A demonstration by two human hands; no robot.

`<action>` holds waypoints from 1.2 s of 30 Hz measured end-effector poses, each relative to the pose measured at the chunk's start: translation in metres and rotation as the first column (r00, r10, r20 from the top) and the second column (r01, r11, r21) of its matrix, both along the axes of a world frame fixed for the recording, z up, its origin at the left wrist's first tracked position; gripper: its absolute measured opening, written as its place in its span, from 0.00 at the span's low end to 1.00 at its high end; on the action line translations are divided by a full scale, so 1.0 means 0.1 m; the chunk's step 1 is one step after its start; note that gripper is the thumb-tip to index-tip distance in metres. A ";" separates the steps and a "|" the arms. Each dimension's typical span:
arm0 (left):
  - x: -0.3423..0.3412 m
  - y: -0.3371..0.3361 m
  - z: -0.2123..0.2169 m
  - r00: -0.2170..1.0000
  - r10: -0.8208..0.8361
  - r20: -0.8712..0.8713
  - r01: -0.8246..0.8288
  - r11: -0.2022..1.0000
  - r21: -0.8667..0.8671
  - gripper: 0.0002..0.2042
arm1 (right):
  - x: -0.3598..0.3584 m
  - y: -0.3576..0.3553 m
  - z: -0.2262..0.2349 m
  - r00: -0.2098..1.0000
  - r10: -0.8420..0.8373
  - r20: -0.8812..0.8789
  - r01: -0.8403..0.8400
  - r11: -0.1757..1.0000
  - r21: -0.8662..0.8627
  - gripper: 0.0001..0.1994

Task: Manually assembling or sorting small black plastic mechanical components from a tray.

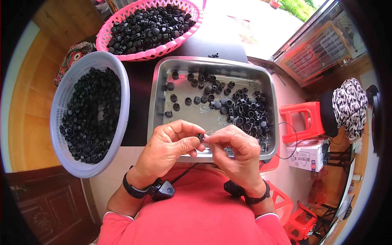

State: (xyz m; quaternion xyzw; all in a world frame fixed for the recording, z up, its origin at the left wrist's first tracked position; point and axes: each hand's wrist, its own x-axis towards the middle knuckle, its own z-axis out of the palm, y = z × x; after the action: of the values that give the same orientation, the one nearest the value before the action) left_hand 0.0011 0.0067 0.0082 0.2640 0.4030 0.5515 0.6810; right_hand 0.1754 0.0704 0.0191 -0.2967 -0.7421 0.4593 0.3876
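Over the near edge of the metal tray (152, 102), my left hand (165, 147) holds a small black plastic cap (200, 137) between thumb and fingers. My right hand (236, 150) is closed in a pinch right beside that cap, its fingertips almost touching it. What the right fingers grip is too small to make out. Inside the tray, many black caps (249, 114) are heaped at the right, with others scattered to the left and back. Thin silvery wire-like pieces (204, 109) lie among them on the tray bottom.
Left of the tray, a pale blue-grey basket (125, 92) is full of black caps. A pink basket (105, 30) with more black pieces stands behind it. Some tiny black bits (213, 55) lie beyond the tray. Red stools (302, 118) and a white carton (305, 156) stand at the right.
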 end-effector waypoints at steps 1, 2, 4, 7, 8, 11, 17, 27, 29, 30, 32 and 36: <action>0.00 0.00 0.00 1.000 0.003 -0.007 -0.003 1.000 -0.004 0.09 | 0.00 0.00 0.01 1.000 0.000 0.027 -0.001 0.999 0.045 0.09; 0.01 0.00 0.00 1.000 0.006 -0.014 -0.006 1.000 -0.008 0.09 | 0.01 0.00 0.02 1.000 0.000 0.024 -0.001 0.999 0.042 0.09; 0.02 0.00 0.02 0.995 0.009 -0.095 -0.008 1.000 0.006 0.09 | 0.02 0.01 0.04 0.997 0.000 0.074 -0.005 0.998 0.069 0.09; 0.05 0.01 0.04 0.965 0.024 -0.260 -0.012 0.999 0.047 0.08 | 0.03 0.00 0.05 0.995 -0.011 0.096 0.000 0.994 0.112 0.09; 0.06 0.01 0.04 0.938 0.039 -0.344 -0.014 0.997 0.074 0.07 | 0.03 -0.01 0.05 0.995 -0.013 0.097 0.002 0.994 0.111 0.09; 0.11 0.02 0.08 0.939 0.019 -0.342 -0.008 0.999 0.034 0.07 | 0.04 -0.02 0.03 0.994 0.007 0.105 -0.021 0.991 0.130 0.09; 0.05 0.03 0.01 0.964 0.005 -0.266 0.002 1.000 0.028 0.07 | 0.15 0.11 0.14 0.985 0.014 0.171 -0.044 0.984 0.170 0.13; -0.10 0.04 -0.06 0.995 0.062 0.072 -0.059 0.998 -0.037 0.08 | 0.14 0.68 0.23 0.728 -0.027 0.685 -0.378 0.818 0.434 0.12; -0.12 0.04 -0.09 0.990 0.024 0.142 -0.023 1.000 -0.004 0.08 | -0.03 0.80 0.22 0.631 0.093 0.770 -0.485 0.822 0.298 0.11; -0.13 0.04 -0.10 0.988 0.025 0.150 -0.025 1.000 0.000 0.08 | -0.10 0.84 0.19 0.577 0.107 0.810 -0.499 0.831 0.246 0.10; -0.15 0.04 -0.11 0.979 0.036 0.201 -0.032 0.999 -0.025 0.08 | -0.24 0.90 0.09 0.538 0.092 0.838 -0.512 0.826 0.238 0.11; -0.17 0.04 -0.11 0.969 0.034 0.243 -0.030 0.999 -0.021 0.07 | -0.32 0.94 0.01 0.510 0.062 0.858 -0.514 0.822 0.246 0.09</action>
State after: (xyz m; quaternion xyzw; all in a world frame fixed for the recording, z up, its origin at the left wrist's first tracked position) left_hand -0.0155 0.0106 -0.0023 0.1819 0.3252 0.5874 0.7184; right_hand 0.1439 0.1641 0.0202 -0.2379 -0.9619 0.1315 -0.0282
